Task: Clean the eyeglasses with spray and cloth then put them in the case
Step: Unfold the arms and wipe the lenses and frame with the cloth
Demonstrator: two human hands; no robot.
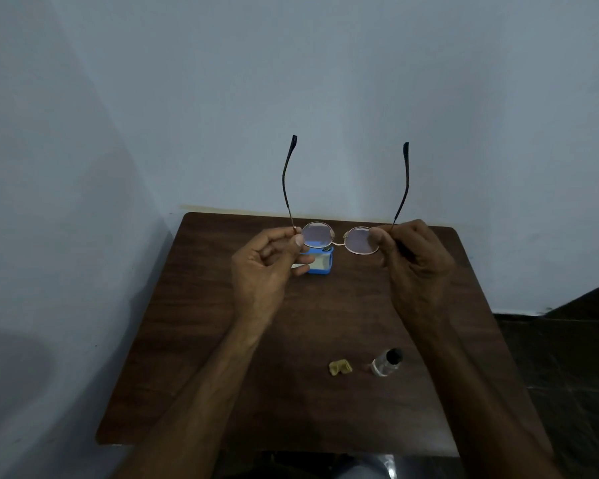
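1. A blue case (317,261) sits open on the brown counter (201,340), toward the 12 o'clock end, partly hidden behind the left hand; its pale inside shows, and I cannot tell whether anything lies in it.
2. A small clear bottle (385,364) with a dark cap lies tilted on the counter at about 5 o'clock; whether it holds liquid cannot be told.
3. A crumpled yellowish cloth (339,367) lies just beside the bottle, on its 9 o'clock side, apart from it.
4. The glasses (339,238) are held in the air above the far half of the counter, between both hands, lenses facing down toward the person and both arms of the frame unfolded, pointing up toward 12 o'clock against the pale wall (325,81).
5. The left hand (263,267) is closed in a pinch, thumb and forefinger gripping the frame at the hinge on the 9 o'clock side, the other fingers curled in.
6. The right hand (415,267) is likewise closed, pinching the hinge on the 3 o'clock side, thumb against the lens rim.
7. Both forearms reach up from 6 o'clock, bare, spread wide at the elbows and angling inward to the glasses.
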